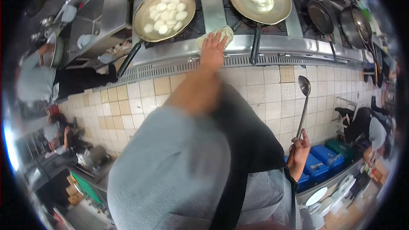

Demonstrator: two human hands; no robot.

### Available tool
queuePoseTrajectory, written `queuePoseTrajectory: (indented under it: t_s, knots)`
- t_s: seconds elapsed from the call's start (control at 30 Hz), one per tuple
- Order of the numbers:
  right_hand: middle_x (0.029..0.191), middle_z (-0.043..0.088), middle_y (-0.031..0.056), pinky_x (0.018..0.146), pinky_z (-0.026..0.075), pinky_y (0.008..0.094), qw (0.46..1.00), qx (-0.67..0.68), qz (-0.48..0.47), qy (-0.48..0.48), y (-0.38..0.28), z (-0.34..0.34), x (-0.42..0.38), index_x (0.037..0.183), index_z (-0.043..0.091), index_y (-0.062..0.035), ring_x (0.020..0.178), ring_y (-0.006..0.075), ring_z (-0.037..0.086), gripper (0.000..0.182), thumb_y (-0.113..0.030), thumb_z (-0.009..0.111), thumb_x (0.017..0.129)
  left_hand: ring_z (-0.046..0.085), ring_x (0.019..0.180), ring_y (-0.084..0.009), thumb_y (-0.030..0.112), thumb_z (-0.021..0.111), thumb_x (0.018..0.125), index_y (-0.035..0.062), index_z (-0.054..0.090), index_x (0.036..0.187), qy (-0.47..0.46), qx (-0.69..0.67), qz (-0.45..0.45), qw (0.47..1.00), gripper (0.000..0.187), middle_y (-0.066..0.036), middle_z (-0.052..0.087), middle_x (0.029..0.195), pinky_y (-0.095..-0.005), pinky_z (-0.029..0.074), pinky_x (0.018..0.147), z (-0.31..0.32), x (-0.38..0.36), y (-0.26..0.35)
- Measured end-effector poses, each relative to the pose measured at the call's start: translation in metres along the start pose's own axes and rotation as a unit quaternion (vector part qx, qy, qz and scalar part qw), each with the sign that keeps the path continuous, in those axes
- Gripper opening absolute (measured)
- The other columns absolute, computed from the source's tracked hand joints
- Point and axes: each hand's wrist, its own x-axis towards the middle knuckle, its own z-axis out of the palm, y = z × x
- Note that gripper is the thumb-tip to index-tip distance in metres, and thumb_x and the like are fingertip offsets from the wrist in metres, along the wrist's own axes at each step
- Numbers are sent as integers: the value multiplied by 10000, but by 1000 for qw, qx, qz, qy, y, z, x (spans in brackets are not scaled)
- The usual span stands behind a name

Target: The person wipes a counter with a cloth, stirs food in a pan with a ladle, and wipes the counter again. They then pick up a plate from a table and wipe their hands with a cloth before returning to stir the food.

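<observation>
My left hand (pixel 212 51) is stretched forward to the stove, its fingers over a pale, crumpled cloth (pixel 228 34) on the steel front (pixel 187 50) between two burners. To its left stands a large frying pan (pixel 140 24), with several round white pieces (pixel 165 15) in it. A second large frying pan (pixel 238 4) is to the right of the cloth, with shiny liquid in it. Low at my right side, my right hand (pixel 300 150) is closed around the handle of a metal ladle (pixel 304 86), whose bowl points up and away from me.
A small dark pan (pixel 319 16) and stacked metal pans (pixel 351 27) are on the stove's right. Blue bins (pixel 328 156) and white plates (pixel 316 196) are behind me on the right. Other people work at left (pixel 36 76) and right (pixel 375 132). The floor is tiled (pixel 272 102).
</observation>
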Motion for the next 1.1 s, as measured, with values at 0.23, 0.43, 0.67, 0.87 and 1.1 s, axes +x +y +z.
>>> queuePoseTrajectory:
  t_s: [0.23, 0.43, 0.67, 0.87, 1.1]
  knots:
    - [734, 614, 109, 405, 426, 274, 997, -48, 29, -44, 20, 4, 22, 1439, 347, 23, 471, 151, 553, 639, -23, 584, 848, 308, 1406, -350, 54, 484, 851, 196, 488, 1392, 47, 10, 6, 999, 560, -89, 372, 1512, -507, 224, 1149, -30, -53, -80]
    - [762, 627, 135, 415, 436, 284, 996, 48, 71, -17, 53, 45, 6, 1442, 317, 51, 488, 173, 561, 674, -61, 607, 843, 338, 1393, -329, 81, 541, 823, 217, 477, 1399, 48, 130, -86, 987, 595, -95, 361, 1517, -599, 223, 1103, -66, -96, -177]
    - [772, 608, 126, 413, 430, 291, 995, 67, 73, 31, 35, 110, -29, 1448, 318, 33, 488, 171, 537, 620, -32, 560, 881, 495, 1203, -392, 55, 496, 865, 118, 500, 1371, 164, -144, -104, 970, 510, -222, 537, 1273, -451, 395, 1025, -79, -123, -335]
    - [808, 615, 107, 484, 424, 242, 990, 95, 24, 97, 2, 156, -46, 1425, 365, 14, 539, 126, 530, 560, -41, 556, 901, 551, 1055, -427, -36, 487, 838, 120, 567, 1314, 287, -16, -166, 943, 508, -254, 574, 1107, -477, 434, 947, -161, -93, -401]
    - [830, 628, 103, 414, 429, 249, 980, 90, -144, 102, -74, 180, -53, 1454, 349, -36, 502, 133, 545, 597, -10, 542, 890, 418, 1326, -388, 136, 658, 855, 96, 526, 1359, 361, -107, -92, 922, 523, -261, 446, 1413, -417, 321, 1099, -267, -13, -371]
